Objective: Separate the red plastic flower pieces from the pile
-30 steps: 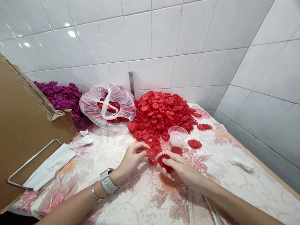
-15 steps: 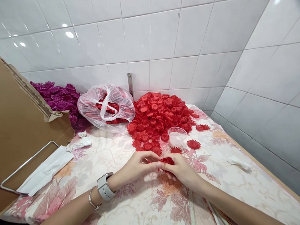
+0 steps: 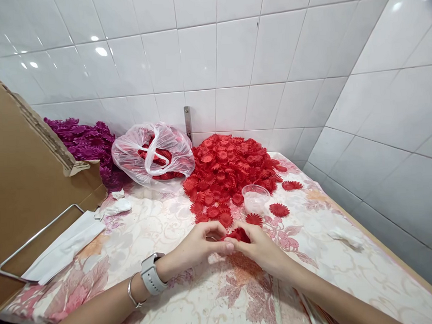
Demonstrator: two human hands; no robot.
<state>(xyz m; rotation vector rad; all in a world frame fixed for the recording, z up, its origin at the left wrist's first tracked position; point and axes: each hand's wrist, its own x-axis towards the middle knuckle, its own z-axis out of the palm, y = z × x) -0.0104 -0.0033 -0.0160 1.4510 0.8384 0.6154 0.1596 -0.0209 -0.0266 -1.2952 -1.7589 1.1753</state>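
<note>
My left hand (image 3: 200,244), with a white watch and a bracelet at the wrist, and my right hand (image 3: 261,248) meet at the middle of the table. Both pinch one red fabric flower (image 3: 237,234) between their fingertips, just above the floral tablecloth (image 3: 214,296). A big heap of red flowers (image 3: 230,168) lies right behind the hands. A small clear plastic cup (image 3: 255,197) stands at the heap's near edge, and a few loose red flowers lie around it.
A clear plastic bag of red flowers (image 3: 153,155) sits back left, with a pile of purple flowers (image 3: 84,144) behind it. A cardboard box (image 3: 24,189) with a metal handle and white paper fills the left. Tiled walls close the back and right.
Both hands drew together and pulled slightly toward me, closing on one red flower; other flowers that were at my fingers now lie on the table behind.
</note>
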